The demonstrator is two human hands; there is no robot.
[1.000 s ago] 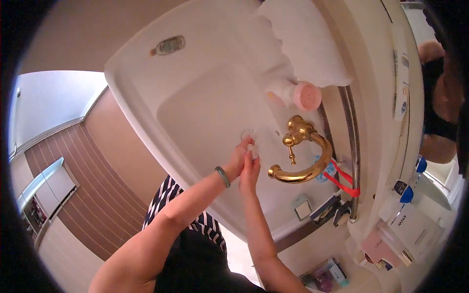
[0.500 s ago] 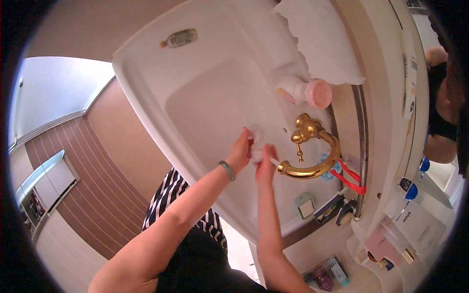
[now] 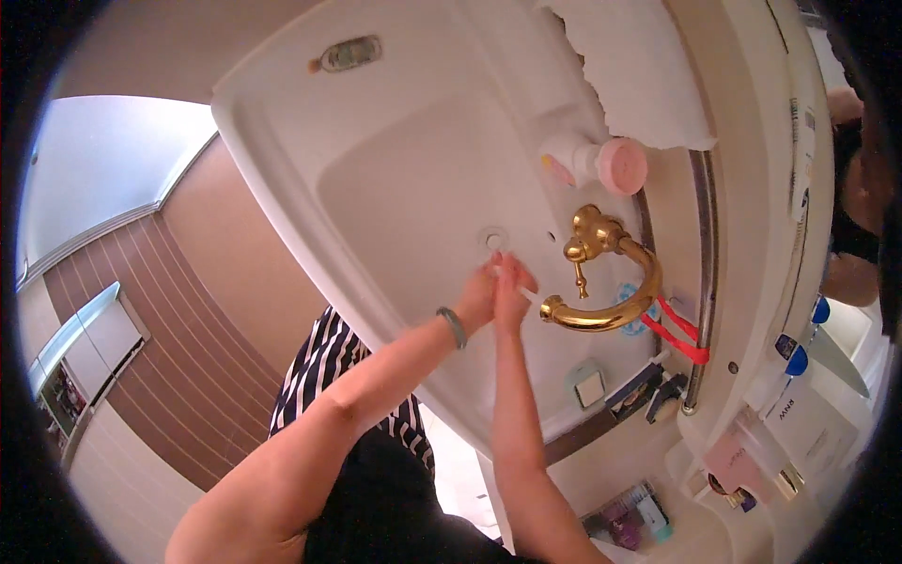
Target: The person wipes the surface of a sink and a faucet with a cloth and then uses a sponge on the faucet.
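Note:
My left hand (image 3: 477,299) and my right hand (image 3: 514,293) are pressed together over the white sink basin (image 3: 404,188), beside the drain (image 3: 493,242). A green bangle (image 3: 452,327) circles my left wrist. A pale stream of water (image 3: 532,297) runs from the gold faucet (image 3: 597,315) onto my right hand. Some fingers of the right hand stretch out apart from one another. The fingers of the left hand are mostly hidden against the right, and no separate object shows between them.
Behind the basin stands a white bottle with a pink top (image 3: 620,166), near a white cloth (image 3: 639,75). A small clear bottle (image 3: 350,54) lies on the far left rim. Soap in a dish (image 3: 589,387) sits right of my forearm. A red strap (image 3: 683,334) hangs on the metal rail (image 3: 705,254).
My hands have come together and moved slightly nearer to me, uncovering the drain. The whitish water or foam between them no longer shows. The whole view has shifted slightly.

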